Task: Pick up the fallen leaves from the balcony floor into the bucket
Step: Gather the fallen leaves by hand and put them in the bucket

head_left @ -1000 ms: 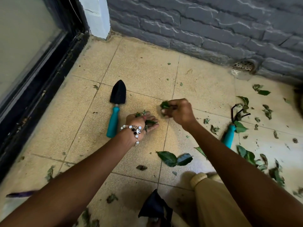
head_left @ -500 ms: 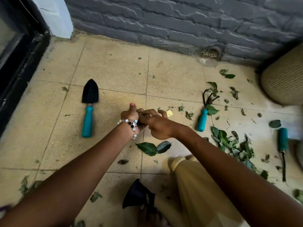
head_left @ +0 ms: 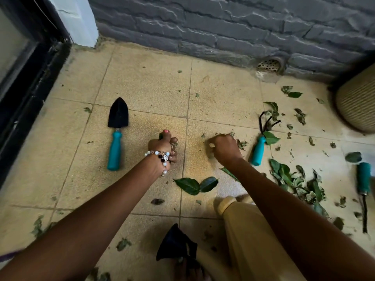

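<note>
The floor (head_left: 146, 84) is beige speckled tile with dark grout lines, bounded at 12 o'clock by a grey brick wall (head_left: 223, 25) with a small perforated drain (head_left: 268, 64) at its base, and at 9 o'clock by a black door frame (head_left: 30, 82). A ribbed beige pot (head_left: 359, 102) stands at 2 o'clock; whether it is the bucket cannot be told. A trowel (head_left: 116, 134) with a teal handle lies at 10 o'clock, a hand rake (head_left: 261, 140) at 2 o'clock, and a third teal-handled tool (head_left: 363, 185) at 3 o'clock. The leaves (head_left: 294, 183) lie scattered mainly from 2 to 4 o'clock, with a pair of leaves (head_left: 195, 185) near centre. The left hand (head_left: 163, 147), wearing a beaded bracelet (head_left: 162, 157), is closed in a fist around collected leaf pieces, thumb up. The right hand (head_left: 224, 148) is curled, fingertips down among leaf fragments on the tile. Compared with half a second ago, the hands have separated: the right hand has moved from the left hand out toward the hand rake.
</note>
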The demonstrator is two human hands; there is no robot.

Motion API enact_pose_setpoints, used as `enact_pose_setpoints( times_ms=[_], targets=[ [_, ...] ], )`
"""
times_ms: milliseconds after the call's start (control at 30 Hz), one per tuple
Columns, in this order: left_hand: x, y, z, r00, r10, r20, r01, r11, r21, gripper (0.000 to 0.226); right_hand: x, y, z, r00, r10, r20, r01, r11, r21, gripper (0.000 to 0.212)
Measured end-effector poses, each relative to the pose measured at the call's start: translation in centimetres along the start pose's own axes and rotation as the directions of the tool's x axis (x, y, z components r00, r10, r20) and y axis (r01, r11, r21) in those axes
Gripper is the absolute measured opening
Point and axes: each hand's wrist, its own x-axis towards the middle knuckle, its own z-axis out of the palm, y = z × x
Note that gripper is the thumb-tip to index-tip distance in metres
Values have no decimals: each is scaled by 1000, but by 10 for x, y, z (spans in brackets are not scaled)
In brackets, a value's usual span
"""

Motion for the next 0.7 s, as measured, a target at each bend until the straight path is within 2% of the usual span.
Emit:
enact_pose_setpoints(
  times_ms=[167,300,467,533,633,700],
  targets=[
    [-3,-1,-1,997,-61,50,61,998,12,48,15,-21,2,991,19,-132,-18,1000,7,29],
    [-3,2,-2,1000,-28,11,28,1000,-5,49,16,-32,2,992,-119,-30,118,992,-48,37],
    [3,16,-17,997,0,-80,-8,995,-102,49,11,-28,11,980,-199,2,198,975,-98,21],
    [6,17,-25,996,-16,-86,6,993,-120,50,15,-26,14,990,-135,-49,136,991,10,20],
    [7,15,-31,995,-25,-94,17,997,-77,53,20,-23,6,982,26,-188,34,952,305,17],
    [5,16,-32,995,-28,-97,22,998,-62,56,21,-28,1,980,-29,-197,107,913,395,22]
  ],
)
